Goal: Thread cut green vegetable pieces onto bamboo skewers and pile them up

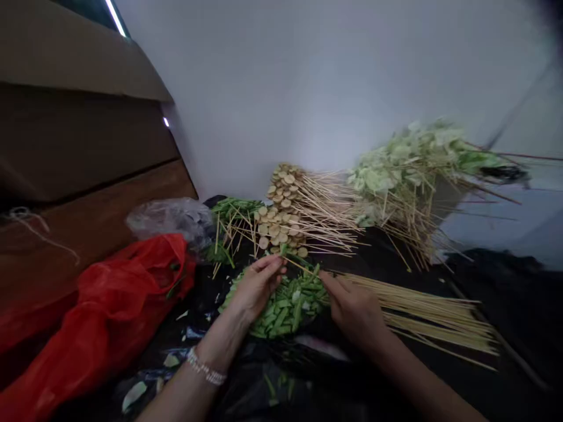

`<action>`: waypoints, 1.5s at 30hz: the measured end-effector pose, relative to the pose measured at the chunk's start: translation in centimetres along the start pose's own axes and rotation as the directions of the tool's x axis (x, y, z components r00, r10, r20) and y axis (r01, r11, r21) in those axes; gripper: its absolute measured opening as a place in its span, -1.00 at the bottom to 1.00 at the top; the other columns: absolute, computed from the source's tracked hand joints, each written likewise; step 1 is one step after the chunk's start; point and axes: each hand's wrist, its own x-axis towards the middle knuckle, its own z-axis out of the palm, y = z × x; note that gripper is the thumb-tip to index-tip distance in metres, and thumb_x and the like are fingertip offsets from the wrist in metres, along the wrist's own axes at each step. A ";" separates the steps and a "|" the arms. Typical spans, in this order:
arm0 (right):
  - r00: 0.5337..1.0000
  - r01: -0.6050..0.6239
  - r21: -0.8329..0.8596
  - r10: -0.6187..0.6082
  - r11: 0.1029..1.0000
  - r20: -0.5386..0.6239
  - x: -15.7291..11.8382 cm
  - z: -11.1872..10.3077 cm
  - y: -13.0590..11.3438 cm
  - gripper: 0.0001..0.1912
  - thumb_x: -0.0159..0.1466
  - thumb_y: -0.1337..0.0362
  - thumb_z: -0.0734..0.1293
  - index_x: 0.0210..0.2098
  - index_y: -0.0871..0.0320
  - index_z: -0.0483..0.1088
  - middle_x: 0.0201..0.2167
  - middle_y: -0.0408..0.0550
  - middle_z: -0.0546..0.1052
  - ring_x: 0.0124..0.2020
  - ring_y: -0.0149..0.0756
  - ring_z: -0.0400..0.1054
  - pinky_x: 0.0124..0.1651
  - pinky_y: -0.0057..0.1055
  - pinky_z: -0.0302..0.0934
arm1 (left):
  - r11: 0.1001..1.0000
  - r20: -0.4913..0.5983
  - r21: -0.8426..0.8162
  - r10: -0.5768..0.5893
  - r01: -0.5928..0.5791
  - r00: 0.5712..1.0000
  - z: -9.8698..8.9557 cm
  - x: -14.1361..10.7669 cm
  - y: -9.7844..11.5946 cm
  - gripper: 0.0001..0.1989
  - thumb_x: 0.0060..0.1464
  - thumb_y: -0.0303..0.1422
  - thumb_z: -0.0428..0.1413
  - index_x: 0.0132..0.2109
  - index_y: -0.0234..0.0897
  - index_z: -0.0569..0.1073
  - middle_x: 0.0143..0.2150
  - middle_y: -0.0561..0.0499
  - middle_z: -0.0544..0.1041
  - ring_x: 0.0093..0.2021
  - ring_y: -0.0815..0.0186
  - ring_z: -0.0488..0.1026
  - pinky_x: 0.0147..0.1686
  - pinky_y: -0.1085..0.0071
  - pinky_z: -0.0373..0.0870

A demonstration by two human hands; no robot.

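In the middle of the view, my left hand (260, 283) pinches a small piece of green vegetable (284, 249) between thumb and fingers. My right hand (354, 305) is closed on a thin wooden skewer (301, 266), whose far end reaches the green piece at my left fingertips. Whether the tip has gone through the piece, I cannot tell. Below both hands lies a heap of cut green vegetable pieces (281, 313). Loose bare skewers (435, 313) lie in a bundle just right of my right hand.
Behind the heap are stacked skewers with round pale slices (279, 217). Skewered leafy greens (409, 155) are piled at the right, and green skewers (235, 211) lie left of the slices. A red mesh bag (118, 305) and clear plastic bag (173, 217) lie at left.
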 end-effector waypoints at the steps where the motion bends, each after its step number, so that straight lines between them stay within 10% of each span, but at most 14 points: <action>1: 1.000 -0.003 0.000 0.003 1.000 0.000 0.0 -0.1 0.0 -0.59 0.25 0.48 0.13 0.02 0.19 0.41 -0.46 -0.11 0.49 -0.51 -0.36 0.36 -0.44 -0.41 0.05 | 1.000 0.001 -0.019 -0.010 0.010 1.000 0.0 -0.1 0.1 -0.84 -0.12 -0.52 0.31 -0.29 -0.37 0.57 -0.34 -0.01 0.58 -0.42 0.46 0.49 -0.48 0.64 0.41; 21: 0.999 -0.026 -0.011 0.027 1.000 0.039 -0.4 -0.2 -0.3 -0.59 0.23 0.46 0.13 0.02 0.17 0.41 -0.45 -0.12 0.49 -0.52 -0.39 0.34 -0.45 -0.44 0.05 | 0.995 0.057 -0.093 -0.042 0.047 0.998 0.0 0.0 0.1 -0.83 -0.20 -0.57 0.33 -0.35 -0.41 0.59 -0.44 0.01 0.56 -0.46 0.48 0.46 -0.46 0.64 0.42; 35: 0.998 -0.003 0.031 0.001 1.000 0.056 -0.5 0.5 -1.5 -0.61 0.27 0.45 0.12 0.02 0.19 0.40 -0.47 -0.11 0.48 -0.52 -0.37 0.35 -0.47 -0.41 0.06 | 0.919 0.223 0.388 -0.013 -0.076 0.975 0.2 -0.7 -2.1 -0.74 -0.25 -0.30 0.37 -0.34 -0.33 0.61 -0.38 0.01 0.57 -0.44 0.45 0.39 -0.36 0.52 0.30; 38: 0.998 -0.022 0.022 0.021 1.000 0.051 -0.2 0.1 -0.9 -0.61 0.27 0.44 0.12 0.03 0.20 0.39 -0.45 -0.10 0.50 -0.50 -0.36 0.36 -0.45 -0.42 0.09 | 0.755 0.248 0.607 0.115 -0.247 0.962 0.0 -0.6 -1.7 -0.69 -0.07 -0.17 0.24 -0.26 -0.32 0.60 -0.46 0.02 0.53 -0.48 0.38 0.36 -0.42 0.46 0.27; 43: 0.985 -0.171 0.013 0.171 0.985 0.012 0.2 -0.5 0.8 -0.64 0.32 0.41 0.12 0.02 0.16 0.40 -0.35 -0.07 0.55 -0.39 -0.38 0.42 -0.34 -0.50 0.18 | 0.024 0.355 0.913 0.446 -0.407 0.822 -0.7 -0.9 -0.3 -0.69 0.16 -0.21 0.01 -0.32 -0.23 0.60 -0.26 -0.04 0.47 -0.34 0.30 0.40 -0.33 0.41 0.29; 45: 0.983 -0.185 0.013 0.185 0.983 0.017 0.2 -0.5 1.2 -0.65 0.33 0.39 0.12 0.02 0.15 0.39 -0.32 -0.07 0.55 -0.37 -0.38 0.43 -0.32 -0.51 0.19 | -0.120 0.395 0.912 0.514 -0.392 0.762 -0.7 -1.2 -0.4 -0.77 0.13 -0.29 0.05 -0.15 -0.19 0.56 -0.10 -0.07 0.42 -0.31 0.30 0.40 -0.32 0.40 0.31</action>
